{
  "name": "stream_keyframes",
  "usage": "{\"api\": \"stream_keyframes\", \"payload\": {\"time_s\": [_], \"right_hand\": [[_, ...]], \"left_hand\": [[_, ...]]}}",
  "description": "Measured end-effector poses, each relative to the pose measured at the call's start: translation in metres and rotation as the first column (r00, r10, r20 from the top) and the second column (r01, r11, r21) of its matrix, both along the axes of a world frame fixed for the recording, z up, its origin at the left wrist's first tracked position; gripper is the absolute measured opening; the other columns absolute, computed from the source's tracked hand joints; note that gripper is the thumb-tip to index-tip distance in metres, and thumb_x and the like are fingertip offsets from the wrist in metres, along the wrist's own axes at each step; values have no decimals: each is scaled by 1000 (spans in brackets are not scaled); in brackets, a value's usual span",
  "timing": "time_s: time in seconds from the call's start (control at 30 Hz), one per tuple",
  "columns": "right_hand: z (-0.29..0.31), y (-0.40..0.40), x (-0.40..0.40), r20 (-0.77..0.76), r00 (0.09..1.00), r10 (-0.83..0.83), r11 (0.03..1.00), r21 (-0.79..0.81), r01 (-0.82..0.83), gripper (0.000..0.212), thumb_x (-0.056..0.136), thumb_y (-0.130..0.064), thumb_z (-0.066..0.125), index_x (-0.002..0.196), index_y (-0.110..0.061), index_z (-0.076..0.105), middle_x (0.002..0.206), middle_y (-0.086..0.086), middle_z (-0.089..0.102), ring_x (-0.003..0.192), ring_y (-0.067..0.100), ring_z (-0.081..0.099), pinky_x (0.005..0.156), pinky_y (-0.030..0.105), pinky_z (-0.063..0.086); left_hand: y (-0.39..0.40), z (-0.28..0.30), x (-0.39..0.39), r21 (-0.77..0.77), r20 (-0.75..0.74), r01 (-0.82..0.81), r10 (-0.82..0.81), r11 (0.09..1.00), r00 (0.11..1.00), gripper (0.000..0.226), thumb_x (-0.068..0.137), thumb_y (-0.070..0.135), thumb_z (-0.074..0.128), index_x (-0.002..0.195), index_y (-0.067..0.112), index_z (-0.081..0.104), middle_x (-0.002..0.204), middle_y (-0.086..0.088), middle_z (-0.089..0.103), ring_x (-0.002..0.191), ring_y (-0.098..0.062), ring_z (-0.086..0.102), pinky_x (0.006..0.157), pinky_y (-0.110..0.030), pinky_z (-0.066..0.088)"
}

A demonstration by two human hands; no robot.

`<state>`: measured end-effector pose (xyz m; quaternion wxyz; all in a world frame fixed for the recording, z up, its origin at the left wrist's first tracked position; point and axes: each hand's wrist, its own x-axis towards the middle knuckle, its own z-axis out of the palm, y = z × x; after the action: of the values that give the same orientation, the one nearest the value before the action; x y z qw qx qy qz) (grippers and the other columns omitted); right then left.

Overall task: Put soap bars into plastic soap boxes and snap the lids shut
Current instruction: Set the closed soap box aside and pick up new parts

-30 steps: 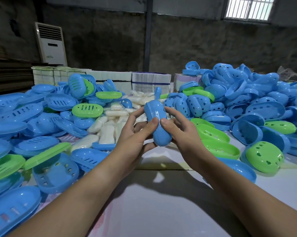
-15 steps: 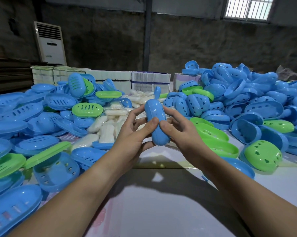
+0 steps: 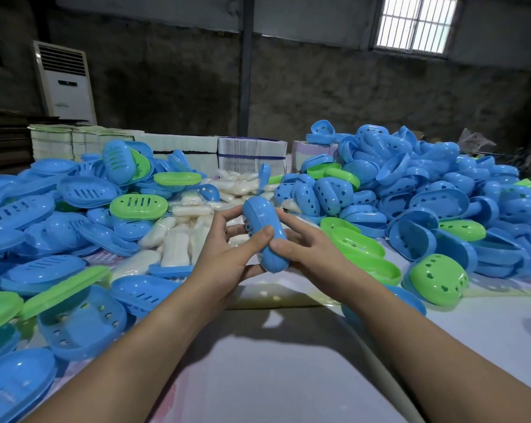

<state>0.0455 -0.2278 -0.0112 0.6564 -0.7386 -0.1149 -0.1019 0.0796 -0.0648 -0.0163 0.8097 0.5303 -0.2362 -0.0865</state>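
Both thumbs have slid closer together on the blue soap box (image 3: 265, 236) since a second ago, now nearly touching on its near edge. Held edge-up above the counter (image 3: 288, 377) at centre, the closed box is gripped by the left hand (image 3: 227, 257) from 9 o'clock and the right hand (image 3: 307, 248) from 3 o'clock, fingers curled behind it. White soap bars (image 3: 178, 248) lie at 11 o'clock, blue and green lids (image 3: 139, 206) at 9 o'clock, and piled box bases (image 3: 410, 190) at 2 o'clock.
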Motion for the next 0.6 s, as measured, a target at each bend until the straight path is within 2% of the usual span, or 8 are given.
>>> {"api": "stream_keyframes", "payload": {"time_s": [0.07, 0.17, 0.27, 0.3, 0.4, 0.43, 0.53, 0.6], "right_hand": [[3, -1, -1, 24, 997, -77, 995, -66, 78, 59, 66, -38, 81, 120, -52, 64, 111, 6, 71, 102, 16, 69, 89, 38, 57], [15, -6, -9, 73, 970, -231, 957, -163, 240, 63, 65, -40, 79, 124, -53, 61, 92, -17, 72, 90, -1, 67, 72, 15, 53], [22, -30, -25, 93, 913, -397, 877, -256, 407, 61, 66, -45, 80, 122, -57, 60, 107, -6, 67, 94, 10, 67, 80, 24, 56], [23, -41, -33, 99, 885, -454, 833, -306, 461, 59, 68, -44, 81, 122, -56, 60, 108, -6, 66, 91, 10, 67, 81, 26, 56], [29, -85, -64, 132, 774, -619, 681, -402, 613, 53, 77, -42, 79, 127, -47, 60, 98, -20, 62, 78, -4, 64, 68, 12, 48], [32, -102, -77, 144, 731, -667, 626, -422, 655, 53, 79, -42, 77, 130, -42, 60, 99, -22, 62, 80, -5, 64, 70, 12, 47], [39, -157, -116, 166, 564, -809, 408, -532, 742, 55, 82, -46, 73, 135, -37, 58, 116, -10, 60, 107, 11, 58, 89, 29, 45], [42, -194, -145, 192, 426, -884, 232, -611, 757, 54, 83, -49, 69, 134, -37, 59, 118, -1, 65, 111, 19, 59, 88, 34, 46]], "left_hand": [[2, 1, 2, 0, 10, 21, -21, 1000, 1000, 71, 55, 43, 84, 121, 37, 59, 128, -8, 60, 101, -18, 75, 72, -41, 64], [3, 2, 4, 98, 53, -37, 32, 995, 998, 67, 55, 60, 79, 117, 54, 53, 125, 3, 56, 107, -15, 69, 81, -43, 63], [3, 3, 6, 93, 10, -81, 80, 992, 997, 61, 56, 60, 75, 112, 48, 57, 120, 4, 59, 113, -18, 64, 78, -39, 61], [4, 3, 7, 89, 9, -88, 87, 992, 996, 56, 59, 58, 75, 111, 44, 59, 120, 4, 60, 112, -19, 64, 76, -37, 60], [4, 0, 8, 118, 58, -85, 78, 989, 995, 48, 66, 53, 73, 111, 40, 64, 118, 2, 64, 109, -18, 67, 75, -35, 59], [3, -2, 11, 133, 71, -85, 76, 988, 995, 42, 70, 51, 72, 110, 39, 66, 117, 1, 65, 109, -18, 67, 75, -36, 58], [-2, -8, 16, 145, 78, -92, 82, 985, 994, 12, 91, 37, 70, 103, 39, 70, 112, 0, 67, 108, -23, 68, 71, -39, 57], [-5, -13, 22, 183, 78, -89, 76, 979, 994, 13, 93, 37, 68, 105, 41, 71, 111, 1, 70, 103, -24, 70, 66, -39, 57]]}}
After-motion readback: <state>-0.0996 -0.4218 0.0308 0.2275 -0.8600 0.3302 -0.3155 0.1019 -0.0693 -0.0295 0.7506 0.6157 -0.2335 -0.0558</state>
